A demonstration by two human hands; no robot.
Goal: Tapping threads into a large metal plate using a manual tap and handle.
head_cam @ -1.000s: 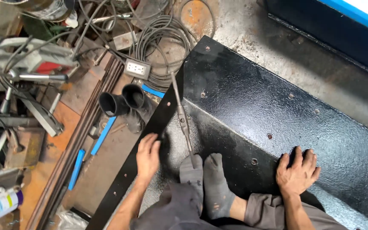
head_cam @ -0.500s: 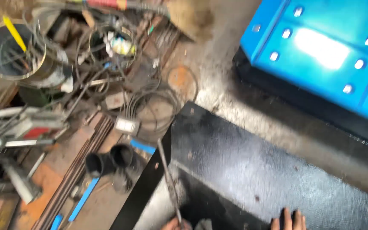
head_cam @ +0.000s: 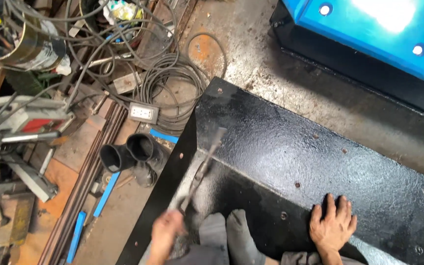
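Note:
My left hand (head_cam: 165, 231) grips the near end of a long thin metal rod (head_cam: 203, 167), which slants up and to the right over the edge of a large black painted steel plate (head_cam: 290, 142). The hand and rod are blurred by motion. My right hand (head_cam: 333, 225) lies flat with fingers spread on the black plate at the lower right. My feet in grey socks (head_cam: 226, 233) rest on the plate between the two hands.
A pair of black rubber boots (head_cam: 128, 154) lies left of the plate. Coiled grey cables (head_cam: 172, 81), a white socket box (head_cam: 143, 113), metal bars, blue strips (head_cam: 106, 194) and a bucket (head_cam: 11, 34) clutter the floor at left. A blue metal structure (head_cam: 369, 29) stands at top right.
The camera swung up and then back down. My left hand left the plate's edge and took hold of the rod, lifting it at a slant; the right hand stays flat on the plate.

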